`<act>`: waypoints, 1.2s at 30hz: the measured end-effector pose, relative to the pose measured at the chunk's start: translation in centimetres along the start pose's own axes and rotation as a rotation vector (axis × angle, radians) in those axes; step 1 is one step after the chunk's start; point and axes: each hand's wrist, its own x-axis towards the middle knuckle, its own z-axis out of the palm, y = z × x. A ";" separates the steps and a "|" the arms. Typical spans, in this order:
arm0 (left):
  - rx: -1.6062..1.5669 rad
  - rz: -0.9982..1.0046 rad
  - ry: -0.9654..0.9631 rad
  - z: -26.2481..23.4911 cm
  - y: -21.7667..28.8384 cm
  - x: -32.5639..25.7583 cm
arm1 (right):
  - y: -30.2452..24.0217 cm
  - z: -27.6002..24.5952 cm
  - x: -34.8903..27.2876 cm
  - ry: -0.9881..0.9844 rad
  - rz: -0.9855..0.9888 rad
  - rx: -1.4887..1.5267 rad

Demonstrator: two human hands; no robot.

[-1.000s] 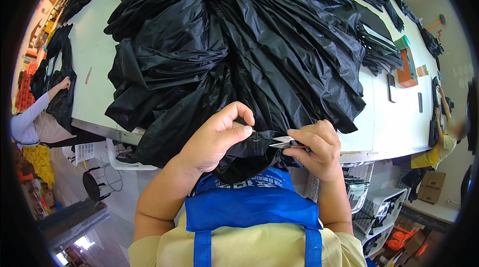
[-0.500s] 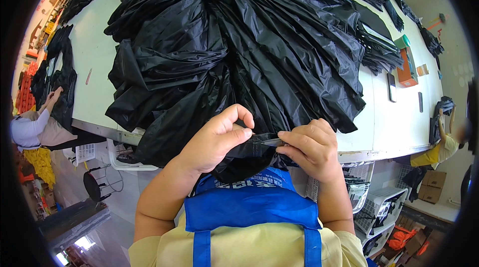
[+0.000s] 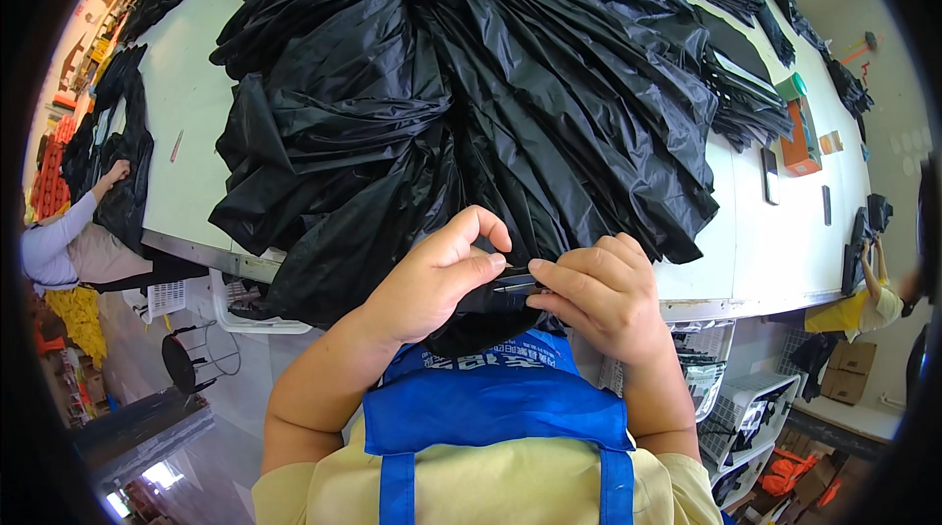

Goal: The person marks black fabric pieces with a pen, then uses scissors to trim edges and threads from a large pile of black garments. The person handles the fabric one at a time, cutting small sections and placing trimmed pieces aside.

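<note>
A big gathered heap of shiny black fabric (image 3: 579, 103) covers the table in front of me and hangs over its near edge. My left hand (image 3: 446, 275) is closed, thumb and fingers pinching a fold of that black fabric near my apron. Close by on the right, my right hand (image 3: 599, 289) is curled round small thread snips (image 3: 512, 282). Their thin metal blades point left, against the pinched fabric; the handles are hidden in my palm. A blue apron (image 3: 491, 407) lies below both hands.
The white table (image 3: 186, 132) bears a pen (image 3: 176, 146), an orange box (image 3: 802, 137), a dark phone-like object (image 3: 769, 177) and stacked black pieces (image 3: 741, 83). White baskets (image 3: 751, 407) stand below right. Co-workers sit at far left (image 3: 59, 245) and far right (image 3: 873, 299).
My right hand has shifted slightly left, bringing the snips nearer my left fingers. My left hand has moved a little right, still pinching the fabric. The left co-worker's arm has risen.
</note>
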 end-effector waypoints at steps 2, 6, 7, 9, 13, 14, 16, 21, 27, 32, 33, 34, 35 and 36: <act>0.004 -0.004 0.001 0.0 0.0 0.0 | 0.1 -0.1 0.0 -0.003 0.004 0.007; 0.022 -0.018 0.001 0.0 0.3 -0.1 | 0.1 0.1 0.0 -0.013 -0.027 0.003; 0.025 -0.022 0.001 0.0 0.4 -0.1 | 0.1 0.2 0.0 -0.012 -0.026 0.029; 0.090 -0.020 0.014 -0.3 0.2 -0.1 | 0.4 0.7 -0.1 -0.009 -0.026 0.083; 0.474 -0.022 0.036 -3.8 2.2 -1.9 | 1.8 1.1 -2.1 0.168 0.442 0.581; 0.819 0.071 -0.088 -6.2 3.4 -2.7 | 2.5 1.2 -3.1 0.280 0.580 0.636; 1.338 -0.223 -0.185 -10.9 6.4 -5.4 | 4.1 1.7 -5.0 0.365 0.773 0.644; 2.001 -0.455 0.778 -27.6 2.8 -11.3 | 5.9 4.5 -10.9 -0.090 0.772 0.300; 1.933 -0.916 0.538 -24.7 -2.1 -4.9 | 2.3 10.3 -15.1 -0.474 0.910 -0.060; 1.909 -0.057 0.422 -11.8 -3.8 -3.8 | 3.0 10.8 -15.7 -0.316 1.020 0.253; 1.682 0.055 0.298 -10.0 -4.5 -3.6 | 2.9 10.0 -15.0 -0.252 1.055 0.391; 1.501 0.157 0.143 -8.5 -5.7 -3.2 | 2.9 9.3 -14.1 -0.130 1.231 0.687; 1.313 0.254 -0.007 -7.1 -6.8 -2.6 | 2.8 8.1 -12.5 -0.104 1.218 0.781; 1.136 0.235 -0.122 -5.3 -7.4 -2.0 | 2.4 6.9 -10.4 -0.076 1.303 0.916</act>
